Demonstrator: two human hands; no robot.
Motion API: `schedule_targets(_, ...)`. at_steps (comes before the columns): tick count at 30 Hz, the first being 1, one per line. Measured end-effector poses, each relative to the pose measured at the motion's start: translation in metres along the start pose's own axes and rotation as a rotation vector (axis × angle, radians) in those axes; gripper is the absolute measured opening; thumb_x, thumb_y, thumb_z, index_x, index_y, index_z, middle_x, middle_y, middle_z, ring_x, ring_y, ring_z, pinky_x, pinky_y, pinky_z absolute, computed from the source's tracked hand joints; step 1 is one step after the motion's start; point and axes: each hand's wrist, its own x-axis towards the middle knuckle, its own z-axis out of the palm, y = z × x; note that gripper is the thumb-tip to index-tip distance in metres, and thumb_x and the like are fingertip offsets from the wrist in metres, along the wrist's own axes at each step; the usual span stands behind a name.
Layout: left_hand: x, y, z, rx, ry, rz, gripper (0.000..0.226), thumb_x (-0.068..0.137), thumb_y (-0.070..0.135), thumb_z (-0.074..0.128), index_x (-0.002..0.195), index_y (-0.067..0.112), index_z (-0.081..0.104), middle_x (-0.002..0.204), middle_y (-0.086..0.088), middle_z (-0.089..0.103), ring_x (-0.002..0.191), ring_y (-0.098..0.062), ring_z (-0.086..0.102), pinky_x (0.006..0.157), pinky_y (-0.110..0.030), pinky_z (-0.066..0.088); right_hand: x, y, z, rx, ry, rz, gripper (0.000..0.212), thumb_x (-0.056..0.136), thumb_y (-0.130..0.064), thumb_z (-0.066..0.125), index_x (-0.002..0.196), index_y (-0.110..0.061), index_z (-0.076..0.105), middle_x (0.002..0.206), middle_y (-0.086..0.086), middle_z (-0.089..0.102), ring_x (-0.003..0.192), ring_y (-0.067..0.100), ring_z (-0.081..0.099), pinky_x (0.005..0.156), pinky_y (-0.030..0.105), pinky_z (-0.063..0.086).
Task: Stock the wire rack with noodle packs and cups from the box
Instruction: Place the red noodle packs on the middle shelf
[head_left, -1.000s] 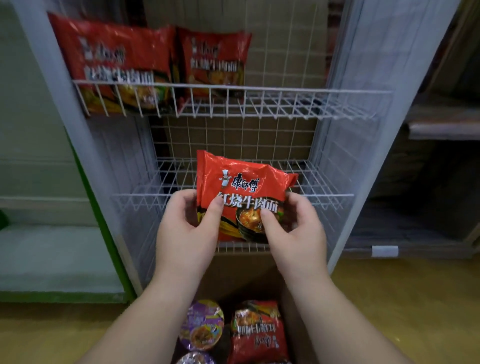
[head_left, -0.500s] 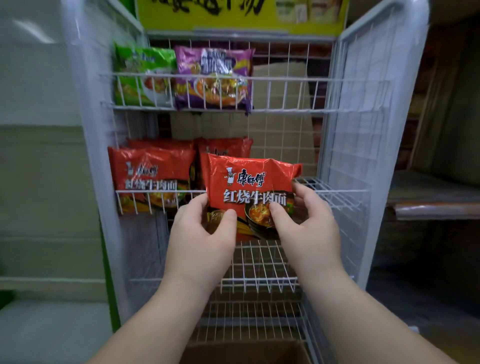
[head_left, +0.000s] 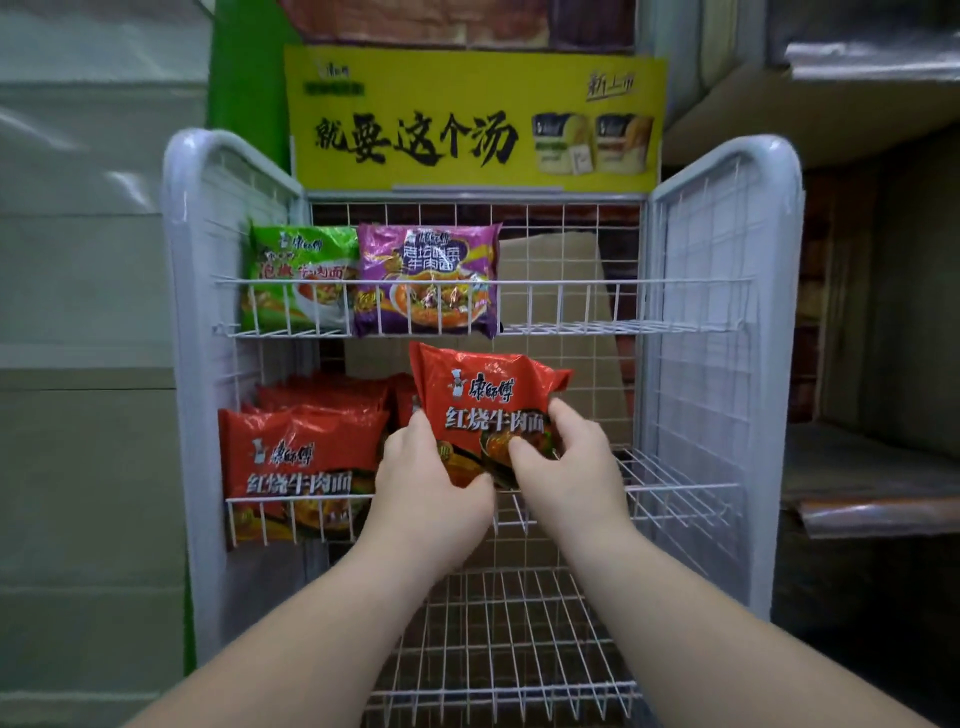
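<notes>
Both hands hold one red noodle pack (head_left: 483, 397) upright in front of the white wire rack (head_left: 722, 322). My left hand (head_left: 426, 483) grips its lower left corner and my right hand (head_left: 563, 467) pinches its lower right part. The pack hovers over the middle shelf, just right of a row of several red packs (head_left: 296, 457) standing at that shelf's left end. The box is out of view.
On the top shelf stand a green pack (head_left: 298, 275) and a purple pack (head_left: 426, 280); its right half holds nothing. A yellow sign (head_left: 472, 119) tops the rack. The lowest wire shelf (head_left: 498, 649) lies under my forearms. Dark shelving stands to the right.
My hands carried the red pack up from the box to the middle shelf. My view rose with it, so the box dropped out of sight and the top shelf and sign appeared.
</notes>
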Motion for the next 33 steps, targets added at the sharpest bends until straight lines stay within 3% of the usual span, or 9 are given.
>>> schedule_targets(4, 0.022, 0.004, -0.001, 0.039, -0.034, -0.114, 0.086, 0.073, 0.045, 0.073, 0.149, 0.034, 0.035, 0.136, 0.004, 0.044, 0.113, -0.025, 0.062, 0.092, -0.046, 0.061, 0.015, -0.003, 0.013, 0.01, -0.047, 0.05, 0.047, 0.098, -0.04, 0.06, 0.145, -0.041, 0.05, 0.126, -0.011, 0.053, 0.096, -0.001, 0.056, 0.064, 0.013, 0.041)
schedule_targets(7, 0.042, 0.006, 0.0, 0.064, -0.029, -0.153, 0.091, 0.071, 0.042, 0.07, 0.153, 0.031, 0.032, 0.141, 0.0, 0.045, 0.119, -0.028, 0.06, 0.097, -0.049, 0.059, 0.027, -0.006, 0.025, -0.013, -0.059, 0.077, 0.057, 0.099, -0.039, 0.06, 0.153, -0.036, 0.043, 0.138, -0.009, 0.05, 0.109, 0.007, 0.054, 0.08, 0.023, 0.046)
schedule_targets(10, 0.062, 0.003, 0.003, 0.074, -0.019, -0.186, 0.096, 0.075, 0.042, 0.069, 0.159, 0.027, 0.026, 0.145, -0.006, 0.048, 0.127, -0.031, 0.057, 0.107, -0.049, 0.052, 0.04, -0.008, 0.036, -0.022, -0.073, 0.094, 0.059, 0.098, -0.036, 0.06, 0.154, -0.037, 0.042, 0.135, -0.006, 0.047, 0.109, 0.014, 0.054, 0.091, 0.034, 0.051)
schedule_targets(16, 0.086, -0.016, 0.024, 0.134, -0.02, -0.259, 0.103, 0.08, 0.047, 0.072, 0.161, 0.017, 0.016, 0.146, -0.014, 0.042, 0.13, -0.035, 0.053, 0.11, -0.045, 0.048, 0.056, -0.001, 0.053, -0.031, -0.084, 0.119, 0.061, 0.096, -0.031, 0.059, 0.155, -0.034, 0.043, 0.145, -0.003, 0.045, 0.117, 0.018, 0.054, 0.103, 0.038, 0.051)
schedule_targets(22, 0.108, -0.026, 0.035, 0.276, -0.006, -0.364, 0.112, 0.087, 0.062, 0.071, 0.165, 0.012, 0.007, 0.158, -0.017, 0.038, 0.143, -0.038, 0.045, 0.115, -0.048, 0.043, 0.071, 0.003, 0.066, -0.124, -0.222, 0.209, 0.065, 0.096, -0.032, 0.059, 0.156, -0.042, 0.037, 0.151, -0.009, 0.05, 0.121, 0.021, 0.059, 0.085, 0.03, 0.045)
schedule_targets(27, 0.121, -0.025, 0.043, 0.305, -0.059, -0.435, 0.125, 0.086, 0.046, 0.082, 0.166, 0.013, -0.007, 0.164, -0.018, 0.028, 0.15, -0.037, 0.038, 0.119, -0.052, 0.035, 0.072, 0.0, 0.066, -0.255, -0.337, 0.228, 0.064, 0.095, -0.026, 0.057, 0.156, -0.036, 0.039, 0.151, -0.002, 0.053, 0.133, 0.028, 0.054, 0.104, 0.034, 0.043)
schedule_targets(29, 0.126, -0.028, 0.046, 0.314, -0.11, -0.438, 0.132, 0.084, 0.04, 0.086, 0.166, 0.018, -0.015, 0.163, -0.018, 0.03, 0.149, -0.037, 0.039, 0.118, -0.053, 0.036, 0.073, 0.001, 0.067, -0.28, -0.376, 0.244, 0.061, 0.094, -0.025, 0.058, 0.152, -0.036, 0.043, 0.146, -0.001, 0.057, 0.13, 0.029, 0.056, 0.106, 0.037, 0.045)
schedule_targets(33, 0.13, -0.033, 0.05, 0.361, -0.211, -0.422, 0.135, 0.081, 0.041, 0.087, 0.166, 0.022, -0.016, 0.168, -0.019, 0.019, 0.153, -0.039, 0.032, 0.122, -0.051, 0.034, 0.076, 0.002, 0.072, -0.304, -0.42, 0.285, 0.05, 0.094, -0.027, 0.06, 0.143, -0.034, 0.051, 0.126, 0.0, 0.064, 0.109, 0.027, 0.059, 0.089, 0.034, 0.044)
